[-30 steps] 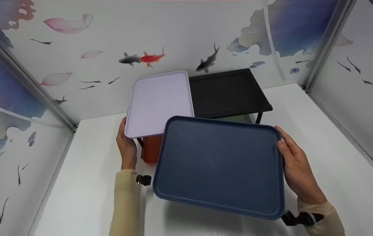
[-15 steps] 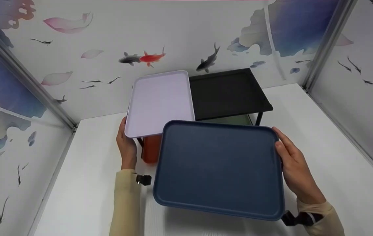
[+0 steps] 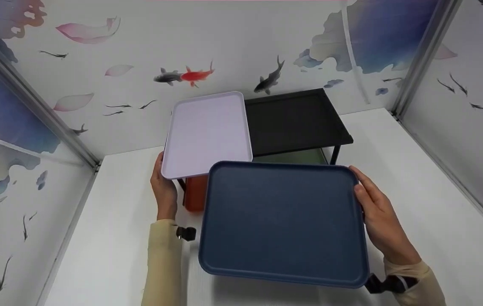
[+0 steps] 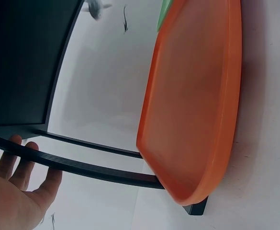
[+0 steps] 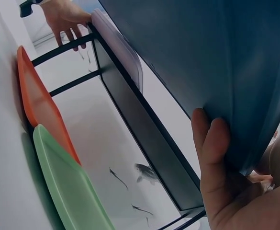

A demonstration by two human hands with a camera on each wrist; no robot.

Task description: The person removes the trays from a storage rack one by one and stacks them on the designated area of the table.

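A dark blue rectangular tray (image 3: 283,225) is held up in front of the black rack (image 3: 296,121). My right hand (image 3: 383,216) grips its right edge, the thumb on the upper side and fingers beneath. On the left part of the rack top lies a lavender tray (image 3: 207,136). My left hand (image 3: 165,191) is at the rack's left side by this tray; in the left wrist view its fingers (image 4: 22,170) reach round the black leg. The left thumb is hidden. Below the rack top sit an orange tray (image 4: 192,96) and a green tray (image 5: 68,182).
A white table (image 3: 114,238) carries the rack. White panels (image 3: 228,34) with painted fish and petals enclose the back and both sides, with metal corner posts (image 3: 424,55). Each wrist wears a black strap (image 3: 186,233) mount.
The blue tray's far edge has come down toward me, showing more of the green tray and rack front. My right hand has shifted slightly left. The left hand stays put.
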